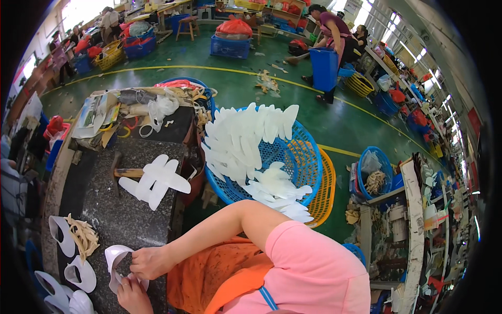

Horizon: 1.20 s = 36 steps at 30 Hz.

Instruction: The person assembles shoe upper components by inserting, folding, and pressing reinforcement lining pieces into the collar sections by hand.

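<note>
A dark stone surface (117, 222) is taken up by loose work. To the right of the surface, a blue basket (299, 154) is set above a yellow basket (328, 193) and is partly filled with overlapping white insoles (238, 138). Near the right edge of the surface, a small stack (157, 180) of insoles is laid crosswise, with a hammer (128, 172) just beside it. Along the left edge of the surface, several loose uppers (81, 275) in white are lined up, and next to them a bundle of tan strips (83, 235) is laid.

At the near end of the surface, one held upper (111, 255) is handled by both hands. Its right side is pinched in the grip of the right hand (150, 262), thumb and fingers drawn together; its near side is held by the curled fingers of the left hand (133, 295), how firmly cannot be told.

The work is judged to be partway: no insole is seen set in the held upper, and whether the loose uppers are finished cannot be told.
</note>
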Each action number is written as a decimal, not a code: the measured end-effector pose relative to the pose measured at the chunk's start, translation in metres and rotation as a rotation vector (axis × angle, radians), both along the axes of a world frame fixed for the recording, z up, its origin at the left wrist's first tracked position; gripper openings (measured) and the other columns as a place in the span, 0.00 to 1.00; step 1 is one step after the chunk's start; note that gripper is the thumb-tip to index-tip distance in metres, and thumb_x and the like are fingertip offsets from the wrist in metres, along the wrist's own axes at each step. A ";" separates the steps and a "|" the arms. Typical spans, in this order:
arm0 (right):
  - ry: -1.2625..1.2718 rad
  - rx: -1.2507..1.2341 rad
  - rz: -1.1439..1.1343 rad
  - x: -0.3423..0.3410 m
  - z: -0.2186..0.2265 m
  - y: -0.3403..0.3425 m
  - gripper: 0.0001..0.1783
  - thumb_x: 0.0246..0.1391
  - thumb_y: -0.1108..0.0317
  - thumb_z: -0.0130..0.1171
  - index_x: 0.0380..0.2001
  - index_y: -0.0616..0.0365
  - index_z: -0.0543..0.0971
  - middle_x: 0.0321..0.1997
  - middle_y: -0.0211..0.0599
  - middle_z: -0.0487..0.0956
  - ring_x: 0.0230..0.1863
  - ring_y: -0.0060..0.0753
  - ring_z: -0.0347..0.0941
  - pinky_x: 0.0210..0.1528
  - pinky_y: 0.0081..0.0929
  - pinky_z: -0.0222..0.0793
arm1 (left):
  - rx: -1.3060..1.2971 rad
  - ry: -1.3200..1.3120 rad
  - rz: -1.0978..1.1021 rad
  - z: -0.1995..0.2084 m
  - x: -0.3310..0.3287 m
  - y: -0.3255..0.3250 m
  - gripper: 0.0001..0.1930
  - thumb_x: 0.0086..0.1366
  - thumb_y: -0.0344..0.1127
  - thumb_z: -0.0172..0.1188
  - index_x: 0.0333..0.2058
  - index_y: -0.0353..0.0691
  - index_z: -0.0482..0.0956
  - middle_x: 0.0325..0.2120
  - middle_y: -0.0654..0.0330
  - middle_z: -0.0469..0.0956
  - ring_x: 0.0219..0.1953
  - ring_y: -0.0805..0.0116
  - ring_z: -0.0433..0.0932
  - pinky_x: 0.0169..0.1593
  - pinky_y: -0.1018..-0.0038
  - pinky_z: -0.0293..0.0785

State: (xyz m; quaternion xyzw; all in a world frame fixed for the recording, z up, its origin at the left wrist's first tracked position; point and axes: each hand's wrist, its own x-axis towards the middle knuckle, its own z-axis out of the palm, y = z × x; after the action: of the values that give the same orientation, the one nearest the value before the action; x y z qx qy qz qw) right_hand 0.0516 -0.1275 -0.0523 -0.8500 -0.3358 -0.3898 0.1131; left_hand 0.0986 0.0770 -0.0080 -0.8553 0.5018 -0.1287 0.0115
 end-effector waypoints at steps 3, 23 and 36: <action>0.235 -0.066 -0.104 0.004 0.009 -0.001 0.07 0.42 0.64 0.58 0.20 0.55 0.80 0.28 0.32 0.75 0.32 0.33 0.74 0.35 0.29 0.70 | 0.081 -0.002 -0.015 0.009 0.003 0.000 0.12 0.56 0.29 0.58 0.40 0.35 0.79 0.41 0.53 0.75 0.34 0.50 0.75 0.34 0.59 0.71; -0.047 0.111 0.019 0.003 -0.008 0.005 0.06 0.37 0.64 0.58 0.15 0.52 0.75 0.26 0.30 0.71 0.31 0.34 0.71 0.35 0.31 0.66 | -0.188 -0.140 -0.210 -0.003 -0.002 0.014 0.15 0.59 0.36 0.60 0.47 0.48 0.80 0.45 0.58 0.77 0.45 0.50 0.78 0.43 0.62 0.76; 0.082 -0.059 0.068 0.000 -0.002 0.001 0.06 0.40 0.64 0.58 0.18 0.53 0.78 0.28 0.31 0.74 0.33 0.35 0.73 0.38 0.31 0.68 | -0.168 -0.345 -0.078 -0.007 -0.029 -0.001 0.13 0.55 0.36 0.62 0.39 0.39 0.78 0.42 0.57 0.75 0.53 0.51 0.72 0.57 0.50 0.62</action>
State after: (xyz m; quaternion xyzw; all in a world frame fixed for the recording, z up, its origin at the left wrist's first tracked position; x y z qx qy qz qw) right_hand 0.0519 -0.1268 -0.0539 -0.8564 -0.3708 -0.3405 0.1146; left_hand 0.0698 0.0763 -0.0148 -0.7982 0.5128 -0.3153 0.0209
